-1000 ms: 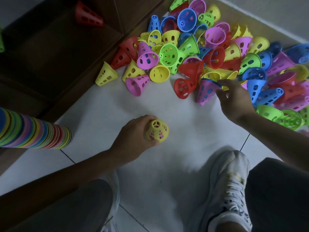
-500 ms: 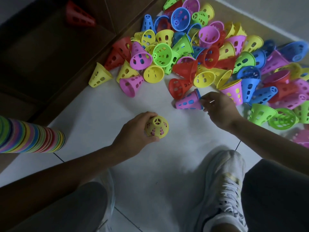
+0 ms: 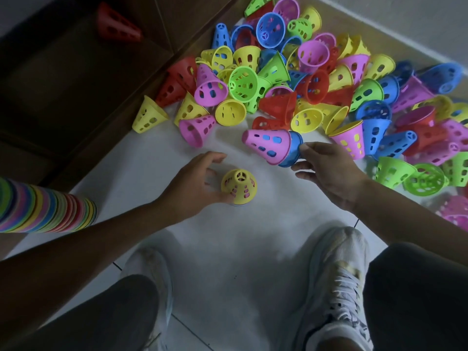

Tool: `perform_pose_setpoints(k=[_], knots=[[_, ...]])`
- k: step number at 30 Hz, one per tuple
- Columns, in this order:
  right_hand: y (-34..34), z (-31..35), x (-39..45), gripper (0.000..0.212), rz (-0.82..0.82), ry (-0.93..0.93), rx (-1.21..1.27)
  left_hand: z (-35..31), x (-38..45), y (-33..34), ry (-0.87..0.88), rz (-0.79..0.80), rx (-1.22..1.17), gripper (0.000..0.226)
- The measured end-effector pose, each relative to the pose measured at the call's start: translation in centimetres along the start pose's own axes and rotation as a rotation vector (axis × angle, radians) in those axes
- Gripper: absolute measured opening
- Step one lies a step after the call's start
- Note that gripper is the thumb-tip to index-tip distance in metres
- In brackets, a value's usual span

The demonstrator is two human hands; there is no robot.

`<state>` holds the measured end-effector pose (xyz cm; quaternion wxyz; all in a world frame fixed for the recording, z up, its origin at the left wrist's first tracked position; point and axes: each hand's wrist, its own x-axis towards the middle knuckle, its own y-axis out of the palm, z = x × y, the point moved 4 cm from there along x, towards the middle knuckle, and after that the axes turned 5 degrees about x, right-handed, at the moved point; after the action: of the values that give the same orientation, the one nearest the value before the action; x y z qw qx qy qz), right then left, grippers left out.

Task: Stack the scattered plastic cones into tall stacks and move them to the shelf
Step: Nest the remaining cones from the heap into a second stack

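Note:
A small yellow cone stack [image 3: 239, 184] stands upright on the white floor, pink showing through its holes. My left hand [image 3: 195, 183] is beside it with fingers spread, only the thumb touching its base. My right hand [image 3: 329, 173] grips the wide end of a pink cone nested over a blue one [image 3: 269, 146], held on its side just above and right of the yellow stack. A big pile of loose coloured cones [image 3: 316, 79] covers the floor beyond. A tall multicoloured stack [image 3: 45, 211] lies at the left edge.
The dark wooden shelf [image 3: 63, 79] runs along the upper left, with a red cone [image 3: 116, 24] lying inside it. My two white shoes [image 3: 336, 282] and dark trouser legs fill the bottom. A wall edge borders the pile at the top right.
My right hand has drawn the pink-and-blue pair out of the pile toward the yellow stack. My left hand has loosened from around the yellow stack and spread its fingers.

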<state>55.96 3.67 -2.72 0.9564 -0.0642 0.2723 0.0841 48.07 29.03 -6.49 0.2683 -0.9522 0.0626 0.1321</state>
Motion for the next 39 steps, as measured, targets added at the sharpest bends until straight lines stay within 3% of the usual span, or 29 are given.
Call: perform_pose_setpoints(k=[4,10,18,25,30,39], knots=[[1.0,1.0,-1.1,0.02,0.067,0.011,0.105,-1.9,0.0,-2.5,0.027,-0.026,-0.043,0.09],[3.2,3.7,-3.3,0.021,0.167,-0.031,0.207,-5.9,0.2,-4.3,0.113,-0.109,-0.098,0.061],[6.0,4.4,-4.9,0.023,0.307,-0.036,0.276,-6.9,-0.5,-3.3,0.096,-0.198,-0.288,0.066],[5.2,3.0,-5.1,0.024,0.156,-0.117,-0.12,-5.2,-1.8,-2.5,0.014,-0.203,-0.176,0.071],[5.3,2.1,-5.4,0.023,0.129,-0.208,-0.503,-5.1,-2.0,-1.5,0.029,-0.172,-0.043,0.057],[5.0,-0.3,-4.6,0.041,0.194,-0.159,-0.748,-3.5,-1.8,0.4,0.063,-0.109,0.069,0.065]])
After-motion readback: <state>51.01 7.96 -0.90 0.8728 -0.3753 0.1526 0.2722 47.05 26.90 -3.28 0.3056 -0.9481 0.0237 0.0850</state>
